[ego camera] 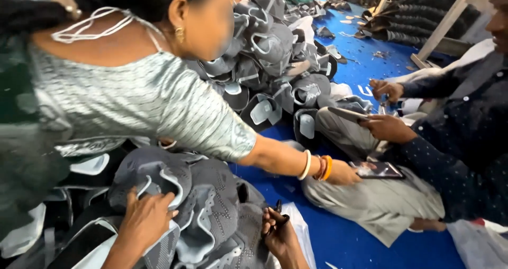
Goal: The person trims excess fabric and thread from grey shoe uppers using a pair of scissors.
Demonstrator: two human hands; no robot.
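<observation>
Head view: the left hand lies spread and flat on a grey shoe upper atop the near pile, fingers pressing its pale trimmed edge, gripping nothing. The right hand is clenched around a small dark tool at that upper's right edge. Just beyond, a co-worker's arm with bangles reaches across to a phone on a seated person's lap. Blue floor lies open to the right; a heap of uppers closes off the far side
</observation>
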